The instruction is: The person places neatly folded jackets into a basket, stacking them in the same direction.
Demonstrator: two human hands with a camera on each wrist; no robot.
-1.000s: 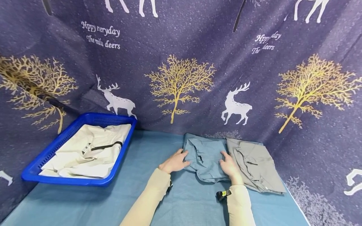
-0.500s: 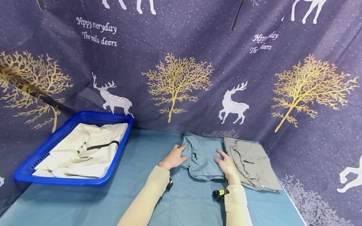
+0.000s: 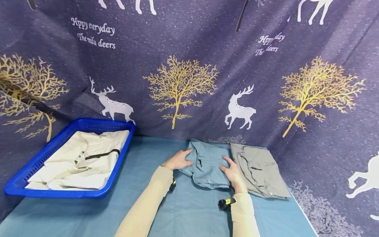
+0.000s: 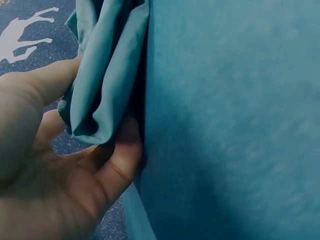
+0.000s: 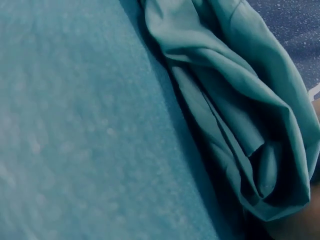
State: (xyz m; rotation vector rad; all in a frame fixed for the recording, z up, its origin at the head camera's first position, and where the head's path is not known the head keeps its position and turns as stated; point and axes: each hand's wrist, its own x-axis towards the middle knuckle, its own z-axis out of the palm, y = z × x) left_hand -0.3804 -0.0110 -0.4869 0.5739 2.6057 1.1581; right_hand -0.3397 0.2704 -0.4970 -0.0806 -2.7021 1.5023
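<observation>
A folded blue garment (image 3: 211,164) with a short dark zip or tab lies at the back of the table. At its left edge my left hand (image 3: 178,161) grips a fold; in the left wrist view the thumb and fingers (image 4: 127,145) close round the rolled layers. My right hand (image 3: 232,171) holds the garment's right edge, thumb and index finger over the top. Loose open folds (image 5: 265,125) show in the right wrist view, where that hand is mostly hidden behind the cloth. Right beside lies a folded grey garment (image 3: 260,171), untouched.
To the left stands a blue plastic basket (image 3: 116,168) with folded cream garments (image 3: 97,144) and a black strap inside. A blue cloth (image 3: 192,210) covers the table. Behind hangs a dark curtain (image 3: 201,118) with deer and tree prints.
The head view has turned slightly right. The garment's lower left corner now sticks out further left under my left hand. The right hand keeps its place on the right edge.
</observation>
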